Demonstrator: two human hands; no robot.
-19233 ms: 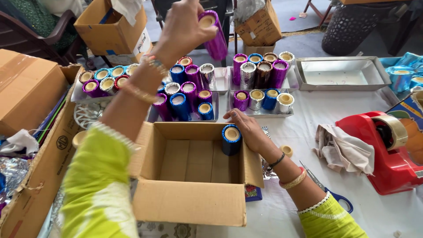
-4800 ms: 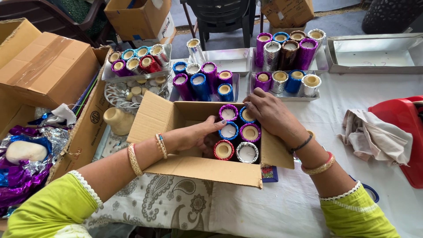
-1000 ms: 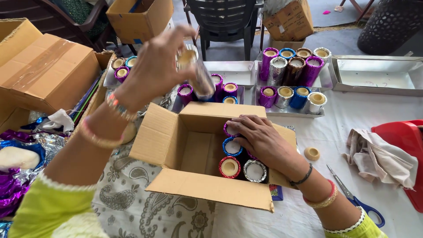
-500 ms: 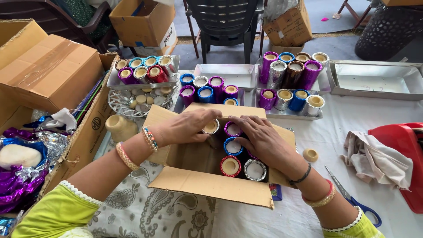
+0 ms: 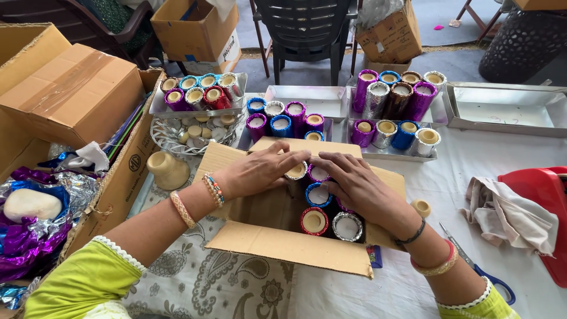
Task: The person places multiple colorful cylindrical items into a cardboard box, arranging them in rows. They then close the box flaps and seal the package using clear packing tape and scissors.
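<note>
Cluttered surface [image 5: 502, 147]; left hand [image 5: 260, 171] grip grasping silver foil-wrapped tube [image 5: 296, 171] by its light, crushable rim inside cardboard box [image 5: 283, 248]; right hand [image 5: 354, 186] released, steadying neighbouring tubes.

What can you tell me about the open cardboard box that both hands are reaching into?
The cardboard box is plain brown, open-topped, with flaps spread outward, resting on a patterned cloth. Inside, foil-wrapped cups in red, silver, blue and purple stand upright along its right side; the left part shows bare cardboard. The left hand lies over the rear flap, fingers on a silver cup; the right hand rests on the cups.
</note>
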